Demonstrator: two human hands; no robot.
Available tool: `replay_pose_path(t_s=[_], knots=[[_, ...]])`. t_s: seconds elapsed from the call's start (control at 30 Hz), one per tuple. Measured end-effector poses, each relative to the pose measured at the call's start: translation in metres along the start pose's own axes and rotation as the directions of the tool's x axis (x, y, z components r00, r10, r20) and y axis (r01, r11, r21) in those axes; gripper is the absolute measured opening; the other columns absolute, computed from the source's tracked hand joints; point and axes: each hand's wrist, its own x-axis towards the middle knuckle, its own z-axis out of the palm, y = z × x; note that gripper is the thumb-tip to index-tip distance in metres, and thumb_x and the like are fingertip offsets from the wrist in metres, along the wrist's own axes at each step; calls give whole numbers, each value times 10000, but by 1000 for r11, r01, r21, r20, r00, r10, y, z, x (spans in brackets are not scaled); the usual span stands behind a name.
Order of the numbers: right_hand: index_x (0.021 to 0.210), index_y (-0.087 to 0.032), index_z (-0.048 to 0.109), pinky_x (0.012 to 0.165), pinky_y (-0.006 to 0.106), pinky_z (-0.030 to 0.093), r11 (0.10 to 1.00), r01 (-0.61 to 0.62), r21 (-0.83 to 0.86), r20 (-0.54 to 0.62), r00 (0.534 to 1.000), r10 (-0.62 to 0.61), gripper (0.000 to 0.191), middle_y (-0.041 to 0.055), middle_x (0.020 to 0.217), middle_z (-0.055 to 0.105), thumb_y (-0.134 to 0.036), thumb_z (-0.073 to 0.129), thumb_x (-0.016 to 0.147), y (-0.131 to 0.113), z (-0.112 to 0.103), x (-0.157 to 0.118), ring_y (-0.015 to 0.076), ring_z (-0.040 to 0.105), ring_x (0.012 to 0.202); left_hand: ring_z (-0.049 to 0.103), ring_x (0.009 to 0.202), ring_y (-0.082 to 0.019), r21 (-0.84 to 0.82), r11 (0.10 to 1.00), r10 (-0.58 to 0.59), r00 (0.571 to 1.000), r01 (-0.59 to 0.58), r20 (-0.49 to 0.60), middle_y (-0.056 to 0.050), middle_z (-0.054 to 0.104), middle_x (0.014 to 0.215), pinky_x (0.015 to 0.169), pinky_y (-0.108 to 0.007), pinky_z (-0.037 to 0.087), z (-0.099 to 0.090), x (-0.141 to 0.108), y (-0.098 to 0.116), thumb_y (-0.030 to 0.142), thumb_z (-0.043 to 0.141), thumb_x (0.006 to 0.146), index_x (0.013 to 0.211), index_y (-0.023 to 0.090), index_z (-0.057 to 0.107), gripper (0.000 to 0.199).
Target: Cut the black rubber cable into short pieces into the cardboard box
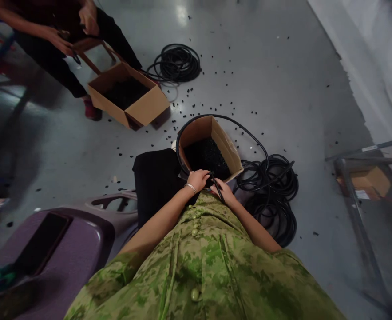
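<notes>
My left hand [199, 179] is closed on a black hose [179, 146] at the near rim of an open cardboard box [227, 144]. From the hose coils [274, 178] on my right, the hose arcs over the far side of the box and down its left side to that hand. My right hand [225, 192] is wrapped round a slim dark hand tool [217, 186] with long handles; its exact kind is too small to tell. The tool's tip meets the hose by my left fingers. Small black pieces [205, 153] fill the bottom of the box.
Across from me a seated person works over another cardboard box [149, 104] of black pieces, beside a hose coil [177, 62]. Black bits are scattered on the grey floor [282, 89]. A purple chair [82, 240] with a phone [44, 242] stands left, a metal frame [352, 195] right.
</notes>
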Motion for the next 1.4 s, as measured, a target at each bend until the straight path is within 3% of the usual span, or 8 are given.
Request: replay_pose_path(t_s=[0.23, 0.53, 0.77, 0.87, 0.97, 1.2, 1.4], knots=[[1190, -201, 713, 875, 355, 527, 999, 21, -45, -1, 1000, -21, 423, 60, 1035, 761, -438, 616, 853, 0, -4, -1, 237, 687, 923, 683, 1073, -211, 6, 1000, -26, 999, 26, 41, -63, 762, 1117, 954, -315, 496, 2, 6, -6, 298, 488, 1000, 1183, 258, 750, 321], [1053, -262, 761, 847, 340, 531, 989, 12, -150, -18, 1000, -15, 334, 14, 933, 778, -335, 641, 750, 14, -6, -5, 239, 692, 866, 692, 1112, -223, 29, 999, -46, 988, 42, 148, -46, 778, 1149, 974, -324, 499, 6, 14, -9, 313, 539, 979, 1150, 285, 769, 288], [1075, -215, 733, 735, 292, 509, 998, -24, -57, -59, 998, 21, 350, 5, 802, 720, -357, 609, 779, -1, -6, 1, 191, 647, 735, 678, 1098, -210, 86, 996, -4, 997, -2, 75, -69, 746, 1180, 939, -298, 479, -8, 14, -1, 315, 456, 1021, 1250, 257, 719, 353], [1150, -194, 697, 647, 265, 490, 996, -57, 63, -5, 998, 57, 396, -13, 721, 679, -358, 566, 814, -11, 1, 9, 160, 601, 620, 675, 1085, -235, 151, 988, 6, 999, -14, 51, -87, 737, 1164, 930, -331, 463, -20, 20, -2, 330, 444, 1024, 1249, 250, 709, 357], [1126, -218, 703, 646, 246, 479, 997, -62, 45, -22, 998, 63, 374, -23, 710, 661, -309, 557, 794, -16, 10, 16, 152, 592, 628, 670, 1089, -249, 196, 981, -3, 998, -8, 56, -101, 730, 1164, 941, -352, 442, -26, 25, -8, 329, 446, 1021, 1218, 233, 712, 344], [1080, -231, 730, 739, 248, 489, 998, -29, -63, -40, 999, 26, 352, -6, 814, 706, -278, 556, 777, -15, 15, 17, 170, 615, 750, 660, 1103, -250, 152, 988, -44, 998, 36, 54, -106, 729, 1162, 957, -375, 414, -16, 23, -16, 307, 438, 1014, 1146, 231, 721, 321], [1090, -239, 738, 756, 257, 493, 995, -34, -89, -47, 998, 30, 361, -2, 843, 725, -270, 563, 776, -14, 16, 19, 188, 644, 788, 615, 1149, -305, 163, 983, -79, 996, 84, -37, -101, 726, 1184, 1063, -534, 309, -11, 16, -12, 313, 432, 1008, 1106, 270, 735, 322]])
